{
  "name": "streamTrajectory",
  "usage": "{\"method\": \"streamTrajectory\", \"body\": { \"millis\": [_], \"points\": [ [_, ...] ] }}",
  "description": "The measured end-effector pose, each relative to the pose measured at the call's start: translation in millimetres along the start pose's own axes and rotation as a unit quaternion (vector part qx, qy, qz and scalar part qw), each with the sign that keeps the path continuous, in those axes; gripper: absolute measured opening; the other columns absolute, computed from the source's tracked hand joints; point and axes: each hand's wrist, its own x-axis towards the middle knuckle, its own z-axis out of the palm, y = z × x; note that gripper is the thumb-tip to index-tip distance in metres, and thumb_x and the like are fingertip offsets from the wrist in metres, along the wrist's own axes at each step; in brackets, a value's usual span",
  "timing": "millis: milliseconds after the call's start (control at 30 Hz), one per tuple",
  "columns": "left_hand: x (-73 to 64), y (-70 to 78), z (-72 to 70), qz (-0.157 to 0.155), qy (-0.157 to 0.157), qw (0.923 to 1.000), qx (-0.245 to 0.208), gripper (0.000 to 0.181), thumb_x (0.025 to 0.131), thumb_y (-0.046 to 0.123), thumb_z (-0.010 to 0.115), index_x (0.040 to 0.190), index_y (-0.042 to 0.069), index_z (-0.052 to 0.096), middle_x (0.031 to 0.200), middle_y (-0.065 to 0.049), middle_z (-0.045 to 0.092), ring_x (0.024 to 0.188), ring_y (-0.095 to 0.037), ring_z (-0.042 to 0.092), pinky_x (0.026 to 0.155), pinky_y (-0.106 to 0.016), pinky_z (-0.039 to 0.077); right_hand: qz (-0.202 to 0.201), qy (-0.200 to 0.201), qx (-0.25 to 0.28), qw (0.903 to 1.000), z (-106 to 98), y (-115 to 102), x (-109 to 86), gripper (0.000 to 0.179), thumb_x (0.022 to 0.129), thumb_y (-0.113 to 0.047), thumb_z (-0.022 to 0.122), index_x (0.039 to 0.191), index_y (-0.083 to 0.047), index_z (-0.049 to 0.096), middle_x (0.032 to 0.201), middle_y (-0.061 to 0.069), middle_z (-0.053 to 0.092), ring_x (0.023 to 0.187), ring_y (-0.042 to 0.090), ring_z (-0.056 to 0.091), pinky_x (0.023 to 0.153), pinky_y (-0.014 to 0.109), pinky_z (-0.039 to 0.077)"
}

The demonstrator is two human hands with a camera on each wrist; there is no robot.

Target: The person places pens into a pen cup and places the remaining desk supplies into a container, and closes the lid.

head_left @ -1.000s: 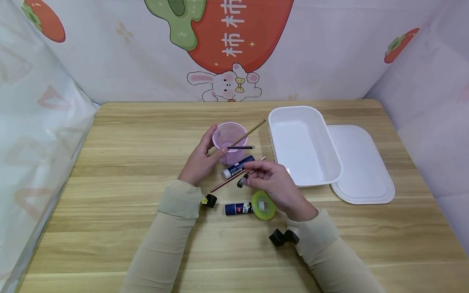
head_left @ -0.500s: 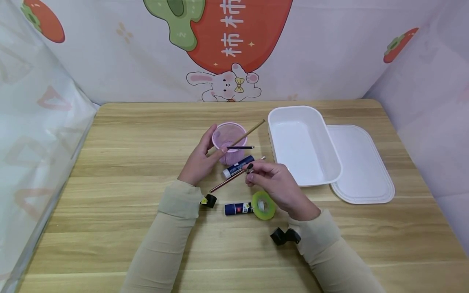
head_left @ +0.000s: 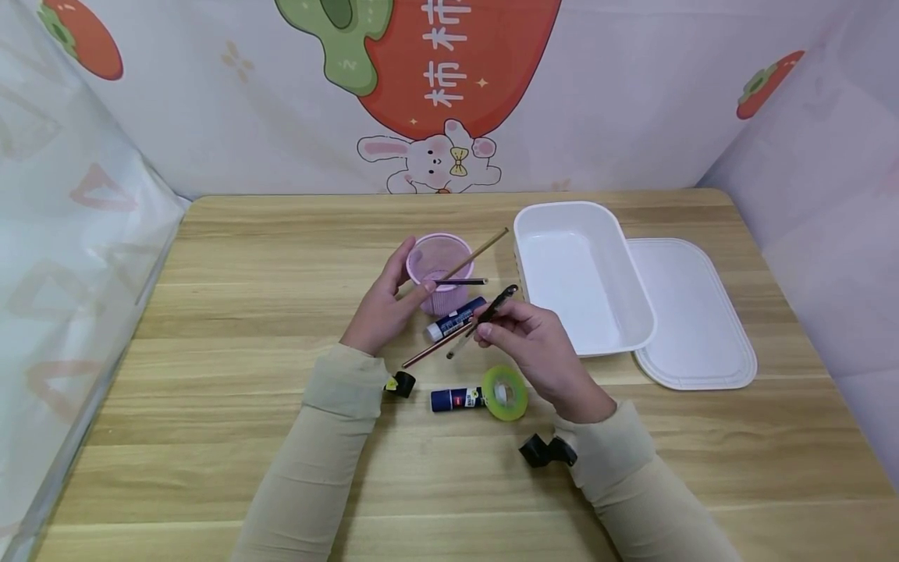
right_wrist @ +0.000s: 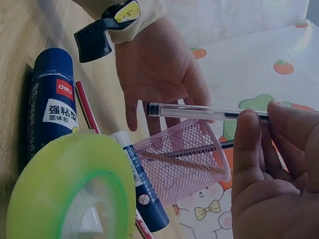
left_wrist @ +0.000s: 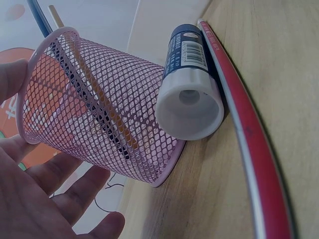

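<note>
My left hand [head_left: 386, 304] holds a pink mesh pen cup [left_wrist: 109, 104] by its rim, thumb at the near side and fingers around the far side. Two pencils lean inside the cup, one dark [head_left: 463, 282] and one tan [head_left: 485, 254]. Between thumb and fingertips, my right hand [head_left: 537, 347] pinches a clear-barrelled pen [right_wrist: 184, 110] with black parts, slanting in front of the cup in the head view. Beneath that pen, a glue stick [head_left: 456, 318] lies against the cup's base, alongside a red striped pencil [left_wrist: 234, 99] on the table.
A second glue stick [head_left: 455, 400] lies nearer the person, touching a roll of yellow-green tape [right_wrist: 30, 194]. To the right stands a white tub [head_left: 649, 316], beside its white lid [head_left: 691, 312]. Printed cloth [head_left: 281, 140] walls the table's back and sides.
The right hand has lifted the pen slightly and turned it, so its length now shows slanting from lower left to upper right. The left hand and cup have stayed in place.
</note>
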Motion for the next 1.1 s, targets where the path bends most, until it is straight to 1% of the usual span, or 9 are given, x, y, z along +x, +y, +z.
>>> {"method": "streamTrajectory", "body": {
  "millis": [167, 233, 400, 500, 633, 733, 867, 933, 1100],
  "points": [
    [1.8, -3.3, 0.4, 0.002, 0.001, 1.0, 0.001, 0.072, 0.093, 0.027, 0.058, 0.15, 0.017, 0.015, 0.147, -0.013, 0.032, 0.131, -0.033, 0.035, 0.106, -0.056, 0.023, -0.031, 0.007, -0.034, 0.9989, 0, -1, -0.4, 0.019, 0.088, -0.005, 0.061, 0.107, 0.001, 0.062, 0.104, 0.017, 0.063, 0.091, 0.025, 0.064, 0.082, 0.036, 0.053],
    [5.1, -10.1, 1.0, 0.003, 0.003, 1.0, 0.002, 0.073, 0.092, 0.028, 0.058, 0.15, 0.018, 0.015, 0.147, -0.013, 0.033, 0.131, -0.033, 0.035, 0.106, -0.057, 0.023, -0.043, 0.014, -0.047, 0.9979, 0, -2, -0.1, 0.02, 0.088, -0.005, 0.061, 0.107, -0.002, 0.062, 0.103, 0.014, 0.064, 0.092, 0.027, 0.064, 0.082, 0.036, 0.052],
    [13.6, -30.7, 2.4, 0.003, 0.008, 1.0, 0.005, 0.075, 0.09, 0.039, 0.059, 0.15, 0.027, 0.015, 0.148, -0.005, 0.033, 0.131, -0.027, 0.036, 0.106, -0.056, 0.023, -0.06, 0.033, -0.056, 0.9961, 1, -3, 0.6, 0.019, 0.088, -0.006, 0.062, 0.107, -0.003, 0.063, 0.102, 0.013, 0.066, 0.092, 0.026, 0.065, 0.082, 0.035, 0.053],
    [15.4, -35.8, 2.6, 0.004, 0.01, 0.9999, 0.006, 0.075, 0.088, 0.045, 0.059, 0.148, 0.035, 0.015, 0.147, 0.0, 0.034, 0.131, -0.023, 0.037, 0.107, -0.054, 0.024, -0.079, 0.036, -0.052, 0.9948, 1, -4, 0.4, 0.019, 0.087, -0.003, 0.061, 0.107, 0.0, 0.062, 0.102, 0.015, 0.065, 0.092, 0.027, 0.065, 0.082, 0.036, 0.053],
    [15.7, -38.2, 2.4, 0.009, 0.011, 0.9999, 0.005, 0.074, 0.087, 0.049, 0.059, 0.147, 0.04, 0.016, 0.147, 0.002, 0.035, 0.131, -0.021, 0.037, 0.107, -0.053, 0.025, -0.111, 0.051, -0.039, 0.9918, 2, -6, 0.4, 0.02, 0.087, 0.001, 0.06, 0.108, 0.003, 0.061, 0.103, 0.018, 0.064, 0.094, 0.028, 0.064, 0.082, 0.037, 0.052],
    [15.9, -39.0, 2.2, 0.015, 0.011, 0.9998, 0.003, 0.076, 0.087, 0.049, 0.058, 0.148, 0.036, 0.016, 0.147, 0.002, 0.035, 0.131, -0.022, 0.038, 0.106, -0.054, 0.025, -0.137, 0.096, -0.005, 0.9859, 3, -7, 0.7, 0.021, 0.087, 0.002, 0.06, 0.108, 0.005, 0.06, 0.104, 0.02, 0.064, 0.095, 0.029, 0.064, 0.083, 0.037, 0.052],
    [16.1, -39.1, 2.2, 0.021, 0.01, 0.9997, -0.001, 0.077, 0.087, 0.049, 0.059, 0.149, 0.032, 0.016, 0.147, 0.0, 0.035, 0.13, -0.024, 0.038, 0.106, -0.055, 0.025, -0.169, 0.158, 0.033, 0.9724, 2, -9, 0.9, 0.022, 0.086, 0.002, 0.061, 0.107, 0.009, 0.06, 0.102, 0.023, 0.063, 0.095, 0.032, 0.064, 0.082, 0.037, 0.052],
    [15.9, -38.5, 2.2, 0.02, 0.009, 0.9997, -0.002, 0.076, 0.087, 0.049, 0.059, 0.148, 0.034, 0.017, 0.147, 0.0, 0.035, 0.13, -0.024, 0.038, 0.106, -0.055, 0.025, -0.171, 0.166, 0.036, 0.9705, 2, -9, 0.9, 0.023, 0.086, 0.001, 0.061, 0.107, 0.009, 0.06, 0.101, 0.024, 0.063, 0.094, 0.032, 0.064, 0.081, 0.037, 0.052],
    [15.8, -37.3, 2.6, 0.015, 0.01, 0.9998, 0.003, 0.076, 0.087, 0.049, 0.059, 0.148, 0.035, 0.016, 0.147, 0.001, 0.035, 0.13, -0.023, 0.038, 0.106, -0.054, 0.026, -0.165, 0.166, 0.029, 0.9718, 1, -8, 1.3, 0.023, 0.087, -0.001, 0.061, 0.108, 0.008, 0.06, 0.102, 0.024, 0.062, 0.095, 0.032, 0.064, 0.082, 0.037, 0.052]
  ]
}}
